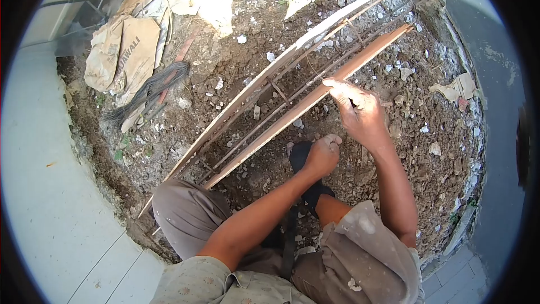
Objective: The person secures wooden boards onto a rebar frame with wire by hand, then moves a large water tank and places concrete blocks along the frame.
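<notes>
The right hand (363, 114), grip pinched on the nearer plank (349, 67), works best steady; the left hand (322, 159) is curled, contents unclear.

Crumpled brown paper sack (140, 45), dark lettering on its face, lies on stony soil (225, 62). Torn paper scrap (462, 86) lies near the grey wall (498, 84) at right.

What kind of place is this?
Probably a small building site: there are long wooden boards with metal bars between them, a bundle of wire, and bare, stony soil.
</notes>
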`<state>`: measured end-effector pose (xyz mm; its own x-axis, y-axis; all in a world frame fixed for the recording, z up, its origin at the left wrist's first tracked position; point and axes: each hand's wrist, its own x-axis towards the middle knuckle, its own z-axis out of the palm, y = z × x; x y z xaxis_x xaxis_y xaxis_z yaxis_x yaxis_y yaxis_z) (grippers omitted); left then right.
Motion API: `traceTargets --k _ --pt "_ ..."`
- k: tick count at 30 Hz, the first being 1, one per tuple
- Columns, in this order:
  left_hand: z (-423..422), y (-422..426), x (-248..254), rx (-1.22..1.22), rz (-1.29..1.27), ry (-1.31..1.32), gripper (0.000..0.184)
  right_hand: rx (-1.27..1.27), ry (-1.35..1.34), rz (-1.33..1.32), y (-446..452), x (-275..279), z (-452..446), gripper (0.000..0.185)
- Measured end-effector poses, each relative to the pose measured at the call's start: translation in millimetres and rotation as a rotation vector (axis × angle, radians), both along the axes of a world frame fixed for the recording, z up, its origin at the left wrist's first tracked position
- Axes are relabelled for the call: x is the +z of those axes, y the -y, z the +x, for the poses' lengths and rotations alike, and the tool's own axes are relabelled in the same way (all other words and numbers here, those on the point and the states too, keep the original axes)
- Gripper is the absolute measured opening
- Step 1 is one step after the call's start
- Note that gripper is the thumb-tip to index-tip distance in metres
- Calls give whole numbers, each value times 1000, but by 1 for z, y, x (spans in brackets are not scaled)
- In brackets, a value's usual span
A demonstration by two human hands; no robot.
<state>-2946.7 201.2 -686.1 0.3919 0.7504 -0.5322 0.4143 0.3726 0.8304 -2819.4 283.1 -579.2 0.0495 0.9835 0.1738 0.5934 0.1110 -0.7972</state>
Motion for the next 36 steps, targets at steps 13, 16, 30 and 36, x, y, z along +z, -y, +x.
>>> traceTargets --k 13,16,30,36 --pt "-18 -93 47 199 -449 194 28 -257 265 -209 20 -84 13 20" --pt "-15 -85 31 236 -332 208 27 -255 363 -292 17 -79 9 22" --pt "-25 -64 -18 -181 374 -36 29 -204 322 -288 20 -79 7 25" --pt "-20 -58 43 -124 33 -30 31 -160 316 -262 22 -75 2 23"
